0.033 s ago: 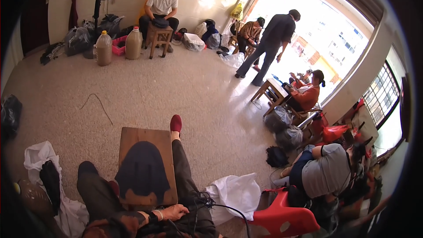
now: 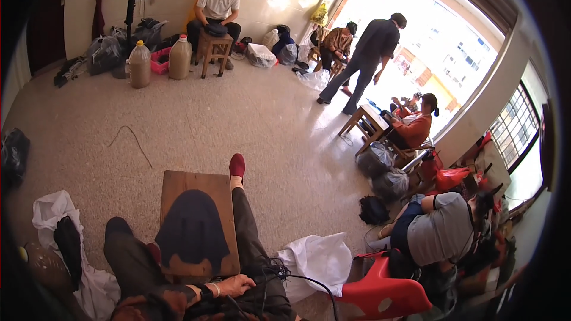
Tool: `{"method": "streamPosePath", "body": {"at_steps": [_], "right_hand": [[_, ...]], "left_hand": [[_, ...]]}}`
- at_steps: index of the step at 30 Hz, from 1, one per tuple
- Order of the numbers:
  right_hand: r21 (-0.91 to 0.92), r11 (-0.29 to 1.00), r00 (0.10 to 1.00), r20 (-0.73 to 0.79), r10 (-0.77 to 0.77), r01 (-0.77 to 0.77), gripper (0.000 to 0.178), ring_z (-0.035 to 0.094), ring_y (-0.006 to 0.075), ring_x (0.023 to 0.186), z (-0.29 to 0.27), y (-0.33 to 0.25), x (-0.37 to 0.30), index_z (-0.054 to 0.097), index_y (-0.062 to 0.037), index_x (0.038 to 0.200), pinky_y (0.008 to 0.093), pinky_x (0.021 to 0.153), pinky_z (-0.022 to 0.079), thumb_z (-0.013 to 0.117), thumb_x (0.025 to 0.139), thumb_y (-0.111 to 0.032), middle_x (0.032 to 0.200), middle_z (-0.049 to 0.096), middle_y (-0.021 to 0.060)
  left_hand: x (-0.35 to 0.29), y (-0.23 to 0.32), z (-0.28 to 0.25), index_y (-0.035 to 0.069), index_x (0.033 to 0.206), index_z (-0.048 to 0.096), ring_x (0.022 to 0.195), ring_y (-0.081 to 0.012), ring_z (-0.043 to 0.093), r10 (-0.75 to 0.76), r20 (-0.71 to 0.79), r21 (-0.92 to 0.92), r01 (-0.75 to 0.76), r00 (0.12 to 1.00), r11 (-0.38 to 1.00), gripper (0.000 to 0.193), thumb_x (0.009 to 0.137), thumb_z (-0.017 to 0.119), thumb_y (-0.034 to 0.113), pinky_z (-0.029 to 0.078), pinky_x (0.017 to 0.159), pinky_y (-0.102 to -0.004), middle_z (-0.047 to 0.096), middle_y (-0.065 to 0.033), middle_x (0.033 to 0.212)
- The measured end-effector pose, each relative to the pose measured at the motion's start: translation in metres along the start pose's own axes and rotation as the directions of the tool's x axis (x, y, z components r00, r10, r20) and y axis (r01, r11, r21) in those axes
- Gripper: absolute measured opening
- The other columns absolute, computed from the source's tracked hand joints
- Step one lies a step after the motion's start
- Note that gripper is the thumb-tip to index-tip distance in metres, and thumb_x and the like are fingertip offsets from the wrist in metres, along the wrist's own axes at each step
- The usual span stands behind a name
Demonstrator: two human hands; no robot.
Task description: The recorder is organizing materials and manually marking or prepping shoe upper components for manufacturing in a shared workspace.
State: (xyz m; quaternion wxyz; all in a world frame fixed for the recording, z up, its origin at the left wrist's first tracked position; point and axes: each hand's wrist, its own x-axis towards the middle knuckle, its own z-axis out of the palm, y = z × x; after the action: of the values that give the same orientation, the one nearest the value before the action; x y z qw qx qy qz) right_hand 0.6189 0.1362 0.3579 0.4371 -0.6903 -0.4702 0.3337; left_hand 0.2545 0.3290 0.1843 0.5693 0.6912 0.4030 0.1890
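My left hand (image 2: pixel 235 285) lies across my lap, back upward, with a band at the wrist. Its fingers are loosely bent, and nothing shows in them. A bunch of dark cords or threads (image 2: pixel 276 270) lies just to its right. Beyond the hand, between my legs, is a wooden stool or board (image 2: pixel 172 187). A dark blue-grey piece of cloth (image 2: pixel 193 226), rounded at its far end, lies on it. My right hand is not visible.
White sacks lie at the left (image 2: pixel 56 208) and right (image 2: pixel 318 258). A red plastic chair (image 2: pixel 386 294) stands at the lower right, with a black cable nearby. Another person in grey (image 2: pixel 440 229) bends over beyond it. Other people sit or stand near the doorway and back wall.
My left hand, the cloth and the board stay in place. Only the bent person in grey and the standing person appear to have shifted very slightly.
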Motion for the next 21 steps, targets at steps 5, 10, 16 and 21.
{"method": "streamPosePath", "body": {"at_steps": [5, 10, 16, 21], "right_hand": [[-0.004, 1.000, 1.000, 0.007, 0.026, -0.026, 0.015, 0.060, 0.0181, 0.083, 0.001, 0.001, -0.010, 0.064, -0.0035, 0.100, 0.0326, 0.072, 0.051, 0.059, 0.091, -0.014, 0.094, 0.064, 0.0084], [-0.005, 0.999, 0.999, 0.023, 0.047, -0.047, 0.015, 0.060, 0.0180, 0.082, 0.003, 0.001, -0.016, 0.064, -0.0035, 0.100, 0.0325, 0.071, 0.051, 0.059, 0.091, -0.014, 0.093, 0.065, 0.0082], [-0.006, 0.998, 0.997, 0.046, 0.065, -0.065, 0.014, 0.060, 0.0178, 0.082, 0.007, 0.001, -0.020, 0.064, -0.0034, 0.099, 0.0324, 0.071, 0.051, 0.059, 0.091, -0.014, 0.093, 0.065, 0.0079], [-0.006, 0.998, 0.996, 0.059, 0.069, -0.069, 0.014, 0.060, 0.0176, 0.081, 0.010, 0.000, -0.020, 0.064, -0.0033, 0.099, 0.0323, 0.071, 0.051, 0.060, 0.090, -0.013, 0.092, 0.065, 0.0077]], "left_hand": [[-0.005, 0.013, -0.004, 0.000, 0.111, 0.065, 0.101, -0.0323, 0.064, -0.019, -0.036, -0.083, 0.016, 0.999, 0.996, 0.025, 0.091, 0.058, 0.012, 0.050, 0.090, -0.0385, 0.067, -0.0184, 0.105], [-0.007, 0.016, -0.009, -0.001, 0.109, 0.064, 0.098, -0.0277, 0.064, -0.009, 0.003, -0.090, 0.009, 1.000, 0.996, 0.022, 0.092, 0.056, 0.011, 0.050, 0.088, -0.0374, 0.068, -0.0157, 0.103], [-0.002, 0.011, -0.008, -0.003, 0.108, 0.064, 0.098, -0.0340, 0.065, -0.009, 0.057, -0.028, 0.010, 0.998, 1.000, 0.026, 0.088, 0.057, 0.011, 0.051, 0.088, -0.0393, 0.069, -0.0208, 0.102], [0.000, 0.007, -0.012, -0.004, 0.105, 0.063, 0.091, -0.0306, 0.065, -0.040, 0.123, -0.101, 0.053, 0.992, 0.994, 0.024, 0.087, 0.054, 0.010, 0.050, 0.083, -0.0388, 0.068, -0.0196, 0.096]]}}
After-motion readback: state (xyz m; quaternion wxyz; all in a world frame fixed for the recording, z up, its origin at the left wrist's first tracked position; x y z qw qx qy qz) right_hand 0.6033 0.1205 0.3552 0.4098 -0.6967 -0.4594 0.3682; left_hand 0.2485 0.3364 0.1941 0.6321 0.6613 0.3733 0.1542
